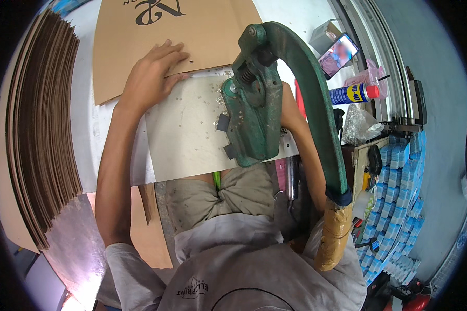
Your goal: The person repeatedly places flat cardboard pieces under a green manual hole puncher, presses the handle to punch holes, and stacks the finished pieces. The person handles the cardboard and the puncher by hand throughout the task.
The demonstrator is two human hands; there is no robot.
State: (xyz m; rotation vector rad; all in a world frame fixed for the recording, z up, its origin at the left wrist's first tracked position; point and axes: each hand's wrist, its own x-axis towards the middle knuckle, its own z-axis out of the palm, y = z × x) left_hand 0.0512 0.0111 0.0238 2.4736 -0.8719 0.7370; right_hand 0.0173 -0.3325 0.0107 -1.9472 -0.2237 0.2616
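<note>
Cardboard sheet (pixel 140 49), left hand (pixel 153 72) flat on it, fingers spread

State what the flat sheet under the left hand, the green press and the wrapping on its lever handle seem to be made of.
Sheet: brown cardboard, matt, with small punched holes near the left hand. Green press: probably cast metal, painted green, the paint worn and chipped. Handle wrapping: looks like glossy brown packing tape, wrinkled.

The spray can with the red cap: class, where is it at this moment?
In the head view, the spray can lies right of the green press, below the phone and above a clear bag.
</note>
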